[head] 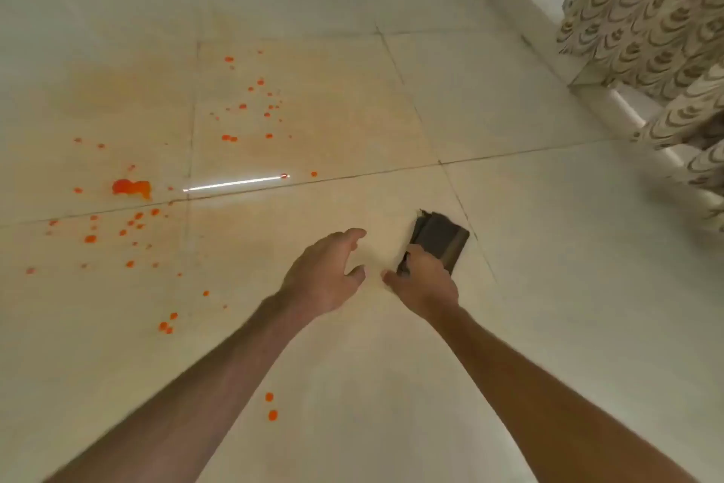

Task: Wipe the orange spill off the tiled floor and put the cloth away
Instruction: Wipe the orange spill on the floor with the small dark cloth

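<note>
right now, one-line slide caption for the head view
Right hand grips a dark folded cloth, left hand open, orange spill spattered across the tiled floor.

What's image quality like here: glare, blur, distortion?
Head view: warm, dim light; a bright glare streak on the tiled floor beside the orange spill; patterned curtain at the right edge is smeared; grout lines bend slightly, wide-angle; left hand, right hand and the dark cloth it grips fairly sharp.

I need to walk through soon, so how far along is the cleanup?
Nothing looks wiped: the orange spill lies spattered across the tiled floor. The right hand grips the folded dark cloth; the left hand hovers open. All wiping and stowing remain.
</note>
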